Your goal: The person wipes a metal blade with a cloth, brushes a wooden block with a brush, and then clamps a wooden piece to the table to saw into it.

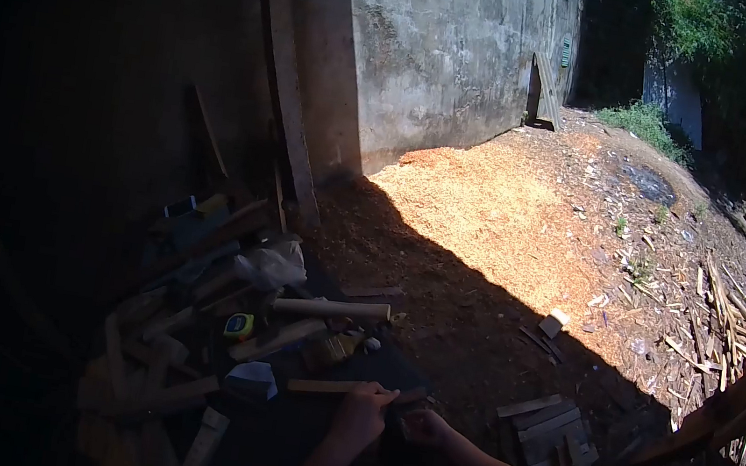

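Note:
My left hand [362, 413] is wrapped round a narrow wooden strip [320, 385] at the lower middle, its index finger lying along the wood. The strip points left over a dark work surface. Close on the right, my right hand [425, 427] has its fingers drawn together near the strip's right end; what they hold, if anything, is lost in shadow. Left of the strip lies a pale block [252, 378]. A yellow tape measure [238, 327] and a long light rod [331, 308] are farther back.
Wood offcuts [173, 391] crowd the left of the work surface, with a clear plastic bag [271, 264] behind. Stacked boards [551, 434] lie on the ground at the right. Sunlit wood shavings [490, 206] spread beside a concrete wall [444, 49]. Loose sticks [723, 326] lie far right.

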`<state>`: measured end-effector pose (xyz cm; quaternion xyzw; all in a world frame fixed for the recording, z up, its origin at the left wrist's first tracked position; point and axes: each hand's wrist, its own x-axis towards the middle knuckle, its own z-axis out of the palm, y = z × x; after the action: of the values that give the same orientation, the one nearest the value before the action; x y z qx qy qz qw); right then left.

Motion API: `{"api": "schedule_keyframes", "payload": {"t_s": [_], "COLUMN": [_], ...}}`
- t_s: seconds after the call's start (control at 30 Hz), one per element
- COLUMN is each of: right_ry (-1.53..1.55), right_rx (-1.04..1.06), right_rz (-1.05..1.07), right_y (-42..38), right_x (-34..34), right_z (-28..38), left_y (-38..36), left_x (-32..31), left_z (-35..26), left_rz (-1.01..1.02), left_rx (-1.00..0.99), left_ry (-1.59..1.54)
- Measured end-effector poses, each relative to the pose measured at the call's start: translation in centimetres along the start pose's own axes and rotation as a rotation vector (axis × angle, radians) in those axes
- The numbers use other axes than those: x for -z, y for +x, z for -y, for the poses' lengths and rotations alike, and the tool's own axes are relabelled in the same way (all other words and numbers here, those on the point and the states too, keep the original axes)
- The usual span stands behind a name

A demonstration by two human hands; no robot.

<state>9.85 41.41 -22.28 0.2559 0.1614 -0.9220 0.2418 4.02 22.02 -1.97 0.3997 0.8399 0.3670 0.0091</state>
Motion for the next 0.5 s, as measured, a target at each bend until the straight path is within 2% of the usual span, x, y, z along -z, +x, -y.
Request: {"api": "schedule_keyframes", "payload": {"t_s": [0.03, 0.13, 0.23, 0.37, 0.47, 0.5], "right_ry": [0.101, 0.296, 0.35, 0.318, 0.336, 0.341], "right_rx": [0.047, 0.394, 0.418, 0.455, 0.334, 0.352], "right_rz": [0.198, -0.054, -0.021, -0.172, -0.165, -0.108], "right_y": [0.9, 0.1, 1.0, 1.6, 1.6, 2.2], "right_x": [1.9, -1.8, -2.3, -3.7, -4.2, -3.4], "right_z": [-0.6, -5.8, -7.7, -7.0, -7.1, -7.3], "left_y": [0.0, -0.1, -0.1, -0.2, -0.1, -0.2], "left_x": [0.0, 0.1, -0.5, -0.1, -0.2, -0.5], "left_z": [0.1, 0.0, 0.6, 0.1, 0.0, 0.3], "left_rz": [0.002, -0.026, -0.029, -0.024, -0.034, -0.047], "left_rx": [0.002, -0.051, -0.056, -0.047, -0.05, -0.057], "left_ry": [-0.003, 0.028, 0.046, 0.055, 0.073, 0.077]}}
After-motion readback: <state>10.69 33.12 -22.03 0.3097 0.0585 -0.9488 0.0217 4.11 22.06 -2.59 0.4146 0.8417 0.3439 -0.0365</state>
